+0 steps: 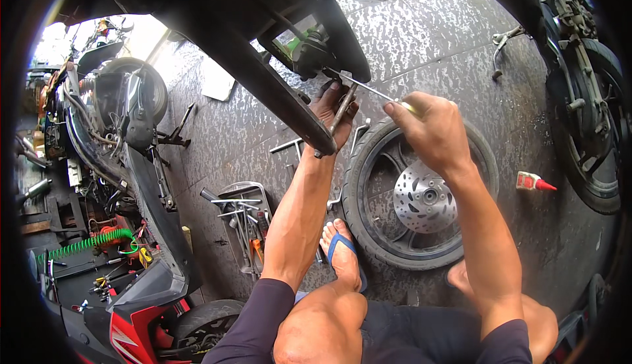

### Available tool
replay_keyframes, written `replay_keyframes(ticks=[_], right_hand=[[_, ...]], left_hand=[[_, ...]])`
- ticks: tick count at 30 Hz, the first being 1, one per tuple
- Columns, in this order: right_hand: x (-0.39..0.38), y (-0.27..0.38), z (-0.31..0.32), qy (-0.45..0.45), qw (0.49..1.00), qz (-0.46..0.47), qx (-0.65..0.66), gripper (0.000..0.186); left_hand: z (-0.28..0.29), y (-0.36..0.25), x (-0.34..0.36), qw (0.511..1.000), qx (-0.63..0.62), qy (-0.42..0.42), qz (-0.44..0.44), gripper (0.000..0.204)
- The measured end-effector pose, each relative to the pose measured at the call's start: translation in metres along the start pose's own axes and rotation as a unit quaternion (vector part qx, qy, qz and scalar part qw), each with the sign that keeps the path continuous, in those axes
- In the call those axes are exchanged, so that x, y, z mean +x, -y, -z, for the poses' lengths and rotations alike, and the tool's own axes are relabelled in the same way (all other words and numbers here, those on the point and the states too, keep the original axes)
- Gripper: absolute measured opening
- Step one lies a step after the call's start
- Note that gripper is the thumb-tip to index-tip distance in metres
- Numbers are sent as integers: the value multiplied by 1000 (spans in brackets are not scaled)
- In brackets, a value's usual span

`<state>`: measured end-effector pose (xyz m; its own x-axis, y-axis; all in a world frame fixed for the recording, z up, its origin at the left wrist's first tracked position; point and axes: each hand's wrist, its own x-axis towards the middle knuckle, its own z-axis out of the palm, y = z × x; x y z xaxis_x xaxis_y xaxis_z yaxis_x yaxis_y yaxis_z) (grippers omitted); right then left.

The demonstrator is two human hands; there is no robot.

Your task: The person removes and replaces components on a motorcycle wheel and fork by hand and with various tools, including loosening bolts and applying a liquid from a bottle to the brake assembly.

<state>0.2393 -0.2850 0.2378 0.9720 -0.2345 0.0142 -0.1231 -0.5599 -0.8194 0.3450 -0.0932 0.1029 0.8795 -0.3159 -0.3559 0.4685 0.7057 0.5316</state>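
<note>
In my right hand [431, 130], closed in a fist, is a screwdriver [378, 93] with a yellowish handle and thin metal shaft. Its shaft slants up and left to a small metal piece [346, 76] near one end of a dark two-legged motorcycle part [263, 81]. My left hand [332, 110] reaches up behind that part's near leg. Its fingers curl round a metal rod [342, 109] running between the two legs; part of the palm is hidden. Behind the fingers sits a dark and green component [309, 54].
A wheel with a brake disc [426, 196] lies flat by my feet. Left of my foot is a tray of tools [245, 216], near a T-shaped wrench [287, 145]. A red-capped bottle [534, 182] stands right. Motorcycles flank both sides, including a red one [135, 334].
</note>
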Motion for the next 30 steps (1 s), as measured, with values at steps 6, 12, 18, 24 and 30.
replay_keyframes(ticks=[6, 12, 18, 24, 30], right_hand=[[21, 5, -24, -53, 989, 104, 89, 25], [69, 31, -66, -60, 991, 73, -89, 23], [84, 40, -71, -45, 995, 61, -63, 17], [83, 33, -71, 24, 989, 138, -38, 17], [43, 0, -61, -235, 934, -57, 264, 30]], left_hand=[[1, 4, 0, 996, -35, 87, 1, 15], [-22, 3, -6, 997, -43, 65, 24, 28], [2, -3, 6, 994, -14, 105, 35, 33], [26, -4, -7, 994, 91, 66, -10, 29], [69, -27, -56, 984, 137, -105, -36, 14]])
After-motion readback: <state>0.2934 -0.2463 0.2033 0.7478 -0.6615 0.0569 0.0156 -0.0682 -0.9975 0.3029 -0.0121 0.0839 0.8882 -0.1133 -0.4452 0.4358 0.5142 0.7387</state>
